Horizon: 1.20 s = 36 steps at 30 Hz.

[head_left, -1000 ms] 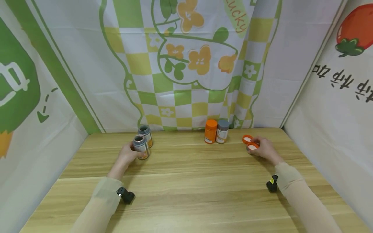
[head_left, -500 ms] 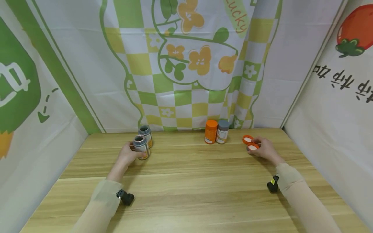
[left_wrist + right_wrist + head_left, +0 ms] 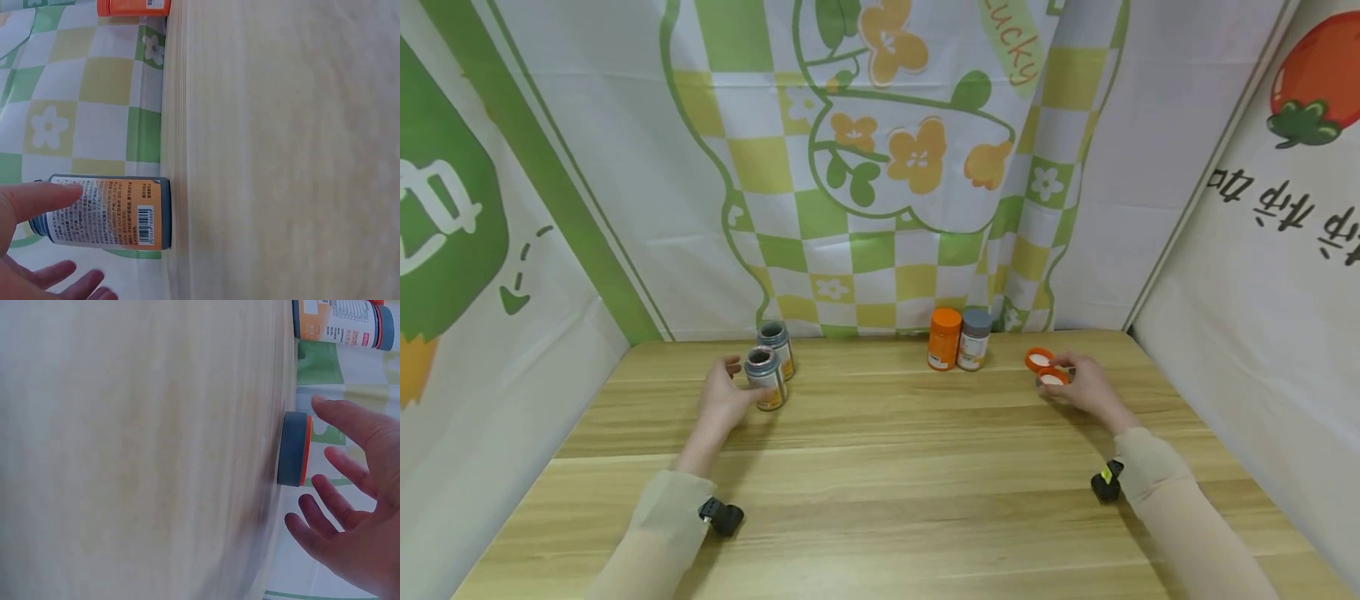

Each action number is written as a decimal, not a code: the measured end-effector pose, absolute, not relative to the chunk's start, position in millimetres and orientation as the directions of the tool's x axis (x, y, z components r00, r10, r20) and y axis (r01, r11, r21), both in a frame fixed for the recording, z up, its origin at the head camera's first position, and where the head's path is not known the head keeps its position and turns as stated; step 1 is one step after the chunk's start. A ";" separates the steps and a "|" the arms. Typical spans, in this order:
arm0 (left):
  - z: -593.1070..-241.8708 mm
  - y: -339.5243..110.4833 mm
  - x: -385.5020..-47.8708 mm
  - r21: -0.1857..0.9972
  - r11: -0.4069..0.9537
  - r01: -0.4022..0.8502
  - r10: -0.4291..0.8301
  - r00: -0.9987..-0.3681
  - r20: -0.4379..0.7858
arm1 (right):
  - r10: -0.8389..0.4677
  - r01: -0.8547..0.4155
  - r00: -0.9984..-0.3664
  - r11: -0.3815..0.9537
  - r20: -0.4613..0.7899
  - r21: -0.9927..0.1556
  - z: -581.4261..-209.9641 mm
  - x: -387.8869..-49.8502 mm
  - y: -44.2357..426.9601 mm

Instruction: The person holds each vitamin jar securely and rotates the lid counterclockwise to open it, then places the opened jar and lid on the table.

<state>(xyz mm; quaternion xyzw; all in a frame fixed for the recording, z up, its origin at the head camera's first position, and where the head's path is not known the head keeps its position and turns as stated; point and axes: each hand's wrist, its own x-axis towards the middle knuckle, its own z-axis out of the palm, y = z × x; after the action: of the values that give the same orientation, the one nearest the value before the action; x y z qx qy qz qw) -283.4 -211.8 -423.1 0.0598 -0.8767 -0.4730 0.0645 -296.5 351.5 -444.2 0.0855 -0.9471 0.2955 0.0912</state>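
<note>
Two uncapped grey jars stand at the back left, the front jar (image 3: 766, 380) partly before the rear jar (image 3: 779, 342). My left hand (image 3: 724, 402) is beside the front jar, fingers spread off it; its thumb lies at the label of the jar (image 3: 112, 215) in the left wrist view. At the right, two caps rest inside up, a rear cap (image 3: 1039, 359) and a front cap (image 3: 1052, 378). My right hand (image 3: 1088, 387) is at the front cap. The right wrist view has its fingers spread apart beside the grey cap (image 3: 293, 449).
A closed orange jar (image 3: 943, 340) and a closed grey-capped jar (image 3: 973, 341) stand side by side at the back of the wooden table (image 3: 880, 500). Behind them hangs a checkered cloth (image 3: 872, 267).
The fingers of my left hand have opened away from the front jar, which stays in place. My right hand shows almost no movement in the head view.
</note>
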 end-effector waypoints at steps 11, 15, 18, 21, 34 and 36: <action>-418.1 -197.8 -269.3 0.756 0.629 0.183 -0.234 -0.882 0.409 | -0.106 -0.224 -0.965 0.809 0.239 -0.544 -439.4 -285.3 343.2; -418.3 -192.5 -268.0 0.719 0.641 0.269 -0.243 -0.818 0.522 | -0.121 -0.247 -0.956 0.825 0.269 -0.509 -439.2 -282.5 337.8; -417.3 -187.3 -265.8 0.700 0.638 0.322 -0.238 -0.782 0.576 | -0.148 -0.275 -0.948 0.828 0.283 -0.488 -439.9 -281.6 331.7; -415.9 -181.0 -262.9 0.682 0.635 0.363 -0.223 -0.759 0.612 | -0.182 -0.312 -0.938 0.812 0.294 -0.492 -440.3 -280.3 324.6; -415.1 -153.8 -262.1 0.673 0.627 0.393 -0.121 -0.804 0.582 | -0.268 -0.343 -0.939 0.783 0.216 -0.519 -435.4 -278.0 295.5; -414.4 -149.4 -263.2 0.683 0.617 0.390 -0.108 -0.818 0.565 | -0.282 -0.350 -0.937 0.767 0.208 -0.538 -434.8 -278.4 291.1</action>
<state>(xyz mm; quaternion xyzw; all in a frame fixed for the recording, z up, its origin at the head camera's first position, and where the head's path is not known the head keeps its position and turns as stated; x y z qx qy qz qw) -263.2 -149.4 -414.4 -0.0828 -0.8512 -0.4296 0.2900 -278.4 291.1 -434.8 0.1684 -0.9381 0.2973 0.0576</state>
